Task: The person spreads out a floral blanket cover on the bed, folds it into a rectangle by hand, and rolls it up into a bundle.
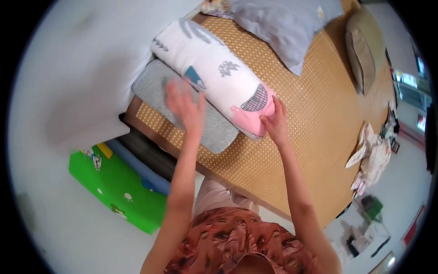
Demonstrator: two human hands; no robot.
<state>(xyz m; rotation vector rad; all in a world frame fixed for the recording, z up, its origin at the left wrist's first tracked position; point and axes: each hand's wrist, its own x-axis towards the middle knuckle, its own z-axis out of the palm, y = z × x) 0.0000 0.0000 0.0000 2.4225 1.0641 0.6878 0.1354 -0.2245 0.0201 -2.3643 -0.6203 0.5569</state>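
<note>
A long white pillow (219, 68) with grey prints and a pink end lies slantwise on the woven mat (310, 123). My right hand (276, 119) grips its pink end, thumb on top and fingers round the far edge. Over the grey pillow (214, 130), which lies alongside the white one on the near side, is my left hand (186, 107). Its fingers are spread and smeared by motion, and nothing is in them. Whether it touches the grey pillow I cannot tell.
A grey-blue cushion (287, 27) lies at the mat's far side, with a beige cushion (362, 50) to its right. Crumpled clothes (372, 153) are at the right edge. A green mat (123, 192) stands at lower left, beside the white wall (68, 82).
</note>
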